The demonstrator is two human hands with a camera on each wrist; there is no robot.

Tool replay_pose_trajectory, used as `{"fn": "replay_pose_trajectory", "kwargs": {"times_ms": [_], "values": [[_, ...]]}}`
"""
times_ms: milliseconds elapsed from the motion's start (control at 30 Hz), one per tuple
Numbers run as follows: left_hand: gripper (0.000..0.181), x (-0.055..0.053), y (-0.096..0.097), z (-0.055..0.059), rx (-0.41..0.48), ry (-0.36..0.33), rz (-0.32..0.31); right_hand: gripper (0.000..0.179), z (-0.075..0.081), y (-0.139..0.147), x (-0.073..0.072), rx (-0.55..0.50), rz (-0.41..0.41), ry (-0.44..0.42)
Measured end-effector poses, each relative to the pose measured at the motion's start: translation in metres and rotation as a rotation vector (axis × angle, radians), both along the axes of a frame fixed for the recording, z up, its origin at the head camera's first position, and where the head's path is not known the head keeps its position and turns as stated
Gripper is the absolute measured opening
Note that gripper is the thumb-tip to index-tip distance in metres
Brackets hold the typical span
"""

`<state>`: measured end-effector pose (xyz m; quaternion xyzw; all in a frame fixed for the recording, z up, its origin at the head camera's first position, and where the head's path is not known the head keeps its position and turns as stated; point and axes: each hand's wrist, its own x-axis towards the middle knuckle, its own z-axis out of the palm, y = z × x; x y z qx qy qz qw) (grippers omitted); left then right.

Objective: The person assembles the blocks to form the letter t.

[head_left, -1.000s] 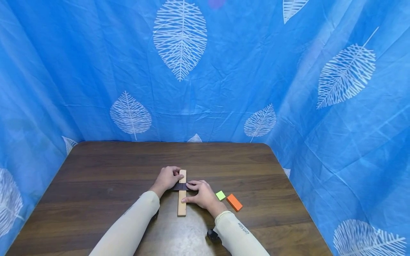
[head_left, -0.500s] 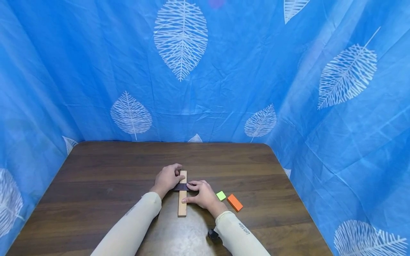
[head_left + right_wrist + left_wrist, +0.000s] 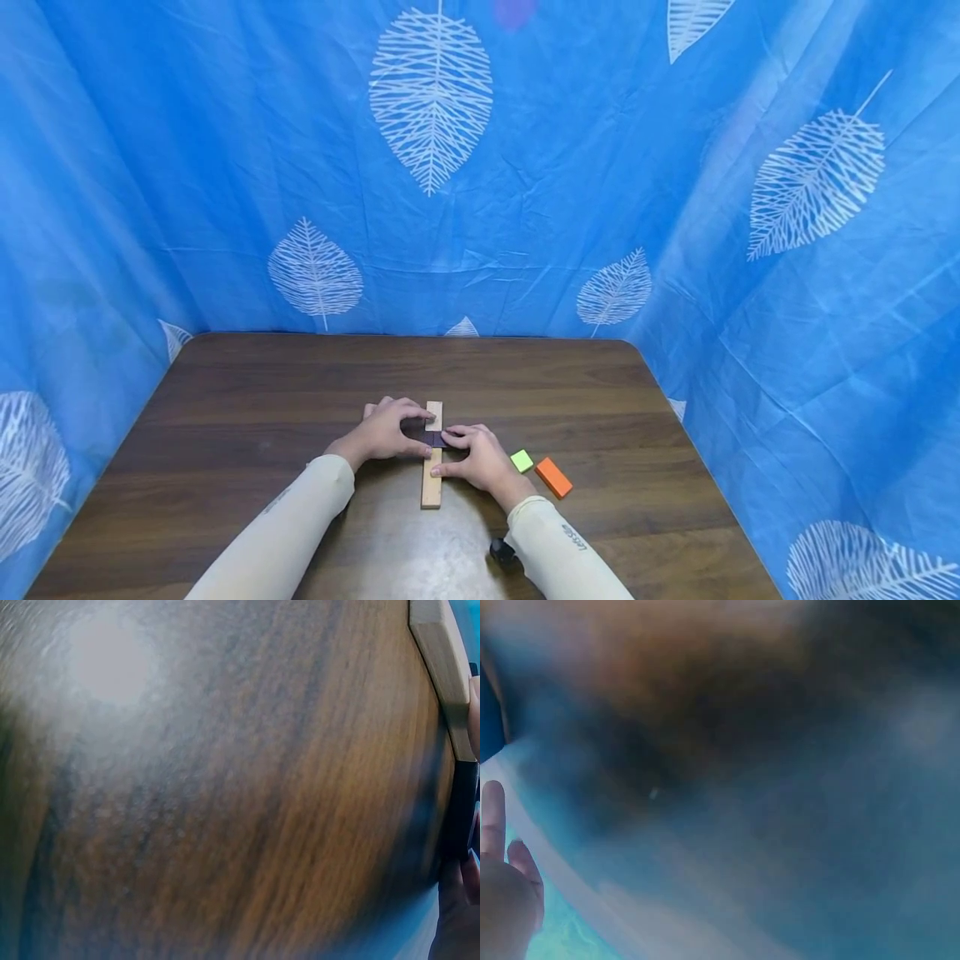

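Note:
A pale wooden strip point(image 3: 431, 492) lies lengthwise on the table, with a dark block point(image 3: 434, 438) set crosswise near its middle. Reaching in from the left, my left hand point(image 3: 380, 432) has thumb and fingers spread around the dark block, their tips at the strip. My right hand point(image 3: 483, 460) holds the block's right end, index finger at the block and thumb against the strip lower down. In the right wrist view, the wooden strip point(image 3: 444, 656) meets the dark block point(image 3: 459, 814) at the right edge. The left wrist view is mostly blurred, with fingers point(image 3: 493, 817) at lower left.
A lime-green block point(image 3: 521, 460) and an orange block point(image 3: 553, 477) lie just right of my right hand. The brown wooden table point(image 3: 247, 392) ends at a blue curtain point(image 3: 525, 208) with white leaf prints. A black device point(image 3: 501, 550) sits at my right sleeve.
My left hand has shifted down and spread, its thumb moving from the strip's upper part to beside the dark block. My right hand keeps its place; the head view has tilted slightly.

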<state>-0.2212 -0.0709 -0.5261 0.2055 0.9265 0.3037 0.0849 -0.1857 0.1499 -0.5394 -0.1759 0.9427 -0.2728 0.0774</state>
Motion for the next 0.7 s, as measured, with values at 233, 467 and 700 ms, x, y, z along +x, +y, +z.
{"fn": "replay_pose_trajectory", "kwargs": {"times_ms": [233, 467, 700], "values": [[0.061, 0.0069, 0.0000, -0.0078, -0.007, -0.006, -0.003, 0.069, -0.0021, -0.0010, 0.0013, -0.027, 0.001, 0.011], [0.056, 0.0077, 0.0040, -0.0080, -0.036, 0.006, -0.001, 0.070, -0.0032, 0.0012, 0.0026, -0.024, -0.004, 0.005], [0.055, 0.0076, 0.0048, -0.0068, -0.089, 0.015, -0.003, 0.072, -0.0011, 0.0011, 0.0010, 0.006, 0.032, 0.041]]}}
